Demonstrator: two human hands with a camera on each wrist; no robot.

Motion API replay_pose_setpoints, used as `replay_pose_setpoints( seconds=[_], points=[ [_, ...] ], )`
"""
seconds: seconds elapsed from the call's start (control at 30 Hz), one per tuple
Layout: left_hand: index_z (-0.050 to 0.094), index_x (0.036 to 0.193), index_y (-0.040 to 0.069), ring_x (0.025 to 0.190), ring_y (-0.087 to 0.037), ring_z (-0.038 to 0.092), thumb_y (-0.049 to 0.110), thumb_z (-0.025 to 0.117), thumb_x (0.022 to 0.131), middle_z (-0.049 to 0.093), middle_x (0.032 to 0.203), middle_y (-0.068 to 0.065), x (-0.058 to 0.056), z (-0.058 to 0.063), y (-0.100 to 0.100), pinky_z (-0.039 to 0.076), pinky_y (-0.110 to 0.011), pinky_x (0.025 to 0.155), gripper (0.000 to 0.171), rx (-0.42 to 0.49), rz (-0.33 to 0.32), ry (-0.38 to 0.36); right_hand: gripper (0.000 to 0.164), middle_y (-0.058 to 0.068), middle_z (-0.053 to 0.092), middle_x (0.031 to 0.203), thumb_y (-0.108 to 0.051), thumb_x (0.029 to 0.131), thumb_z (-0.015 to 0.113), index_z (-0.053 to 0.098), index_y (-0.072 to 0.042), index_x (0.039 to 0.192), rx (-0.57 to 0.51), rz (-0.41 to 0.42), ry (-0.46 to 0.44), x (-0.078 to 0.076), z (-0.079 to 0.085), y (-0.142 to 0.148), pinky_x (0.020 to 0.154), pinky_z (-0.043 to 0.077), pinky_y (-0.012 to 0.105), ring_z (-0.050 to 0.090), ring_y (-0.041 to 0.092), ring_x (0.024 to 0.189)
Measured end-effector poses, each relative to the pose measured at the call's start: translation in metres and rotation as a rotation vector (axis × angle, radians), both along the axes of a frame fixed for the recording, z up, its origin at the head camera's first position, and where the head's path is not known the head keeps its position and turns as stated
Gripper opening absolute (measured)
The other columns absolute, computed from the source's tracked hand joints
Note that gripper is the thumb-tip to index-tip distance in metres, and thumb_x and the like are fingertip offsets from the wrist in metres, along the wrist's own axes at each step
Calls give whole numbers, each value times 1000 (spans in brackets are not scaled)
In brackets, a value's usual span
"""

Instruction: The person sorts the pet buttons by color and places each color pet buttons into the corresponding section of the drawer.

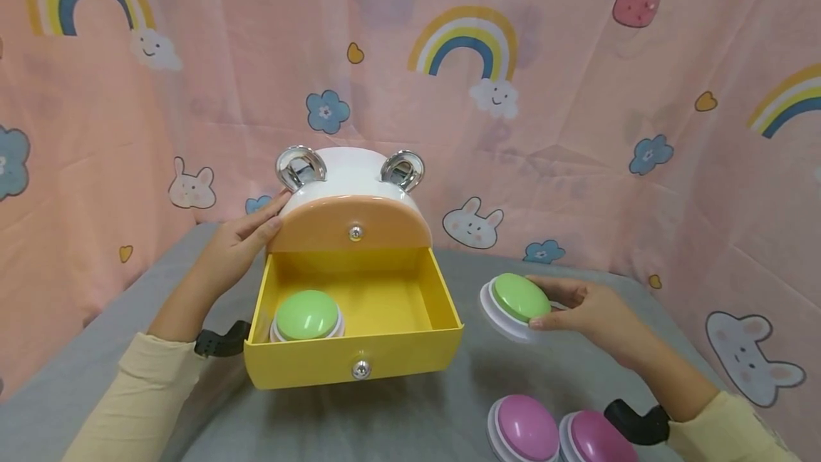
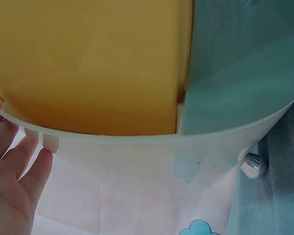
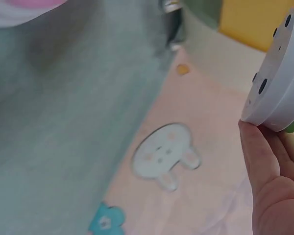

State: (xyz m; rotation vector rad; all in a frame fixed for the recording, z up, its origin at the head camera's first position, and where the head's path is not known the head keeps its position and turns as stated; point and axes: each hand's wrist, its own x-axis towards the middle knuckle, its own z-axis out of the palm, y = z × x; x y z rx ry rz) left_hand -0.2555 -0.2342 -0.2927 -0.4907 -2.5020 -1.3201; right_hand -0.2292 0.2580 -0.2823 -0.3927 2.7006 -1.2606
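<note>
My right hand (image 1: pixel 586 312) pinches a green push button (image 1: pixel 521 296) with a white base by its edge, in the air right of the yellow drawer (image 1: pixel 410 355). In the right wrist view the underside of its white base (image 3: pixel 277 73) shows dark holes. The drawer is pulled out of a small white cabinet (image 1: pixel 349 170) with silver ring ears. Inside it, at the left, sits another green push button (image 1: pixel 308 314). My left hand (image 1: pixel 234 252) rests against the cabinet's left side, its fingertips (image 2: pixel 45 159) touching the white wall.
Two pink push buttons (image 1: pixel 527 426) (image 1: pixel 599 437) lie side by side at the front right of the grey cloth (image 1: pixel 449 412). Above the drawer is a closed orange drawer front (image 1: pixel 321 227) with a silver knob. A pink patterned curtain (image 1: pixel 564 55) hangs behind and at both sides.
</note>
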Motion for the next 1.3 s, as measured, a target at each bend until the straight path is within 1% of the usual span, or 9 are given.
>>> replay_pose_setpoints(
  seconds=[0.07,0.13,0.33,0.47,0.6,0.77,1.03,1.17,1.3],
  points=[
    [34,155,32,153,-33,24,37,43,106,28,164,2,0,0,0,25,-66,118,50,3,-4,5,68,14,55,146,-30,86,78,52,-10,146,-8,13,-9,-1,7,-8,97,57,41,49,41,136],
    [35,155,32,153,-33,24,37,44,106,28,164,2,-1,0,0,25,-66,118,49,7,-5,4,68,14,55,146,-31,86,78,51,-10,146,-14,28,-12,-1,13,-16,97,57,44,49,41,136],
    [35,154,34,153,-32,24,40,44,106,29,163,4,-2,-1,0,26,-66,118,49,-4,3,-3,68,11,57,145,-32,85,79,52,-13,145,-28,44,0,-4,25,-33,98,56,43,50,38,136],
    [36,154,34,153,-31,25,39,44,106,29,163,4,-3,-2,1,26,-65,118,49,-1,0,2,69,10,57,144,-35,84,80,54,-15,144,-17,38,-5,-4,32,-45,100,55,46,49,36,137],
    [36,154,32,153,-30,25,37,44,106,30,163,3,-3,-2,1,26,-63,119,49,11,-9,16,70,8,59,144,-35,82,81,55,-15,143,-24,52,-13,-6,38,-57,101,55,43,52,33,136],
    [36,154,31,153,-30,25,36,45,106,30,163,3,-3,-2,0,26,-62,120,49,20,-11,19,66,5,62,140,-32,80,84,59,-15,140,-68,105,-4,-10,40,-71,100,56,38,57,29,131],
    [36,154,32,153,-29,25,37,44,106,29,163,4,-3,-2,-1,26,-63,119,49,11,-7,16,64,4,64,137,-27,79,85,61,-15,137,-136,188,-28,-14,43,-94,102,54,36,60,24,128],
    [37,154,32,153,-30,25,37,45,106,29,163,3,-3,-2,-1,26,-62,120,49,14,-5,15,64,5,64,136,-28,79,85,61,-14,137,-145,230,-35,-16,42,-104,103,54,37,60,25,128],
    [38,153,31,152,-30,26,37,45,106,30,163,3,-2,-2,0,26,-62,120,48,13,0,21,66,5,64,137,-31,79,85,61,-16,138,-124,229,-42,-17,41,-113,101,55,40,59,27,129]
  ],
)
